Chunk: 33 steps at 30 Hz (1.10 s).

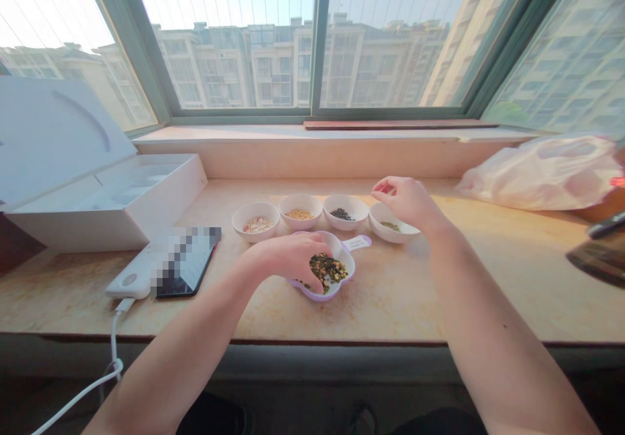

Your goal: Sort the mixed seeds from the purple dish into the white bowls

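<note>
My left hand reaches over a white, purple-rimmed dish with a short labelled handle. Its thumb and fingers are apart at the mixed dark, green and yellow grains inside, and the fingertips are partly hidden. Above the rightmost white bowl, my right hand has its thumb and fingers pinched together; anything between them is too small to make out. Small green beans lie in that bowl. Beside it stand bowls of black beans, yellow grains and pale, reddish flakes or pieces.
Left of the bowls lie a phone and a white power bank with a cable. An open white box stands behind them. At right are a plastic bag and a dark object. Windows rise behind the counter.
</note>
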Each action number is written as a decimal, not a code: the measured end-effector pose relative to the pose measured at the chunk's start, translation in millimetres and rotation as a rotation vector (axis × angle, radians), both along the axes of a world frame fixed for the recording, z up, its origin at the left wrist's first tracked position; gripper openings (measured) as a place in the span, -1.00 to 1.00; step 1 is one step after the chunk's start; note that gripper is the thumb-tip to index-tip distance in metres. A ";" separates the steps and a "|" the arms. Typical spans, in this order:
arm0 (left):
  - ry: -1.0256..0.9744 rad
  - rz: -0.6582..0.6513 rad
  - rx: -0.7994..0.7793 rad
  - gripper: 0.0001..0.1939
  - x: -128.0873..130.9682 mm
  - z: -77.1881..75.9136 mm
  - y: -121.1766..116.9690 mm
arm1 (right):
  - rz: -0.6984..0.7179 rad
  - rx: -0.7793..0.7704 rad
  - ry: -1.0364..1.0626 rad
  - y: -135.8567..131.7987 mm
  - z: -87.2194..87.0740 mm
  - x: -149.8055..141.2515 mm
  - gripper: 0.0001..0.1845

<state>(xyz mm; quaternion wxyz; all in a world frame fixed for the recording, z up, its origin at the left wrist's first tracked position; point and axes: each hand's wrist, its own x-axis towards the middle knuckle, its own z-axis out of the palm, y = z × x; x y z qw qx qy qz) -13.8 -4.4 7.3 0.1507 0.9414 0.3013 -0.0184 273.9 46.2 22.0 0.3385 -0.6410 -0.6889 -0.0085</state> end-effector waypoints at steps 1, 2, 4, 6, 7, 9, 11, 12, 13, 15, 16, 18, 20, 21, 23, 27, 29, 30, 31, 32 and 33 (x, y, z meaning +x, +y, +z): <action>0.010 0.000 0.008 -0.38 0.3 -0.5 -0.4 | -0.038 0.005 -0.019 1.6 -0.5 4.2 -0.83; 0.016 0.000 0.017 -0.36 0.6 -0.9 -0.7 | -0.077 -0.001 -0.038 3.0 -1.1 8.2 -0.81; 0.022 -0.011 0.031 -0.39 1.5 -0.9 -1.0 | -0.155 -0.048 -0.075 4.9 -2.2 15.7 -0.77; 0.027 -0.030 0.042 -0.49 2.7 -0.3 -0.6 | -0.213 -0.128 -0.100 5.9 -3.1 21.8 -0.76; 0.030 -0.038 0.046 -0.54 3.5 -0.1 -0.2 | -0.232 -0.169 -0.104 6.1 -3.5 24.1 -0.76; 0.031 -0.045 0.048 -0.61 5.3 -0.2 1.0 | -0.248 -0.243 -0.098 6.1 -4.2 26.8 -0.80; 0.018 -0.039 0.042 -0.61 7.1 -1.2 2.0 | -0.243 -0.295 -0.094 5.9 -4.7 27.5 -0.83; 0.010 -0.034 0.038 -0.61 7.9 -2.0 2.4 | -0.239 -0.310 -0.097 5.7 -4.8 27.3 -0.84; 0.002 -0.029 0.035 -0.61 8.6 -2.8 2.6 | -0.234 -0.321 -0.101 5.6 -5.0 26.9 -0.84; -0.012 -0.017 0.029 -0.61 9.8 -4.3 2.5 | -0.228 -0.340 -0.111 5.4 -5.2 25.9 -0.84; -0.021 -0.013 0.025 -0.62 10.3 -4.7 2.2 | -0.228 -0.351 -0.114 5.3 -5.3 25.4 -0.84; -0.045 -0.012 0.020 -0.63 10.8 -5.0 1.4 | -0.233 -0.371 -0.119 5.2 -5.5 24.5 -0.84; -0.059 -0.016 0.015 -0.64 10.8 -4.4 1.1 | -0.240 -0.386 -0.126 5.0 -5.6 23.3 -0.84; -0.058 -0.018 0.009 -0.64 10.7 -4.0 1.1 | -0.244 -0.391 -0.129 4.8 -5.5 22.5 -0.84; -0.049 -0.016 -0.012 -0.66 10.1 -3.1 1.9 | -0.253 -0.403 -0.136 4.1 -5.2 20.6 -0.84; -0.049 0.015 -0.063 -0.72 8.9 -1.6 4.4 | -0.273 -0.413 -0.162 2.7 -4.3 17.4 -0.80; -0.049 0.031 -0.076 -0.76 8.3 -0.8 5.3 | -0.275 -0.415 -0.179 2.5 -4.7 17.6 -0.77; -0.051 0.036 -0.076 -0.77 8.0 -0.5 5.6 | -0.274 -0.415 -0.185 2.7 -5.2 18.3 -0.76; -0.053 0.037 -0.074 -0.76 7.7 -0.2 5.9 | -0.272 -0.412 -0.190 2.9 -6.0 19.2 -0.76; -0.058 0.035 -0.069 -0.74 7.3 -0.1 6.1 | -0.268 -0.410 -0.195 3.2 -6.9 20.3 -0.77; -0.064 0.034 -0.063 -0.72 6.8 0.0 6.4 | -0.261 -0.412 -0.199 3.5 -7.9 21.5 -0.78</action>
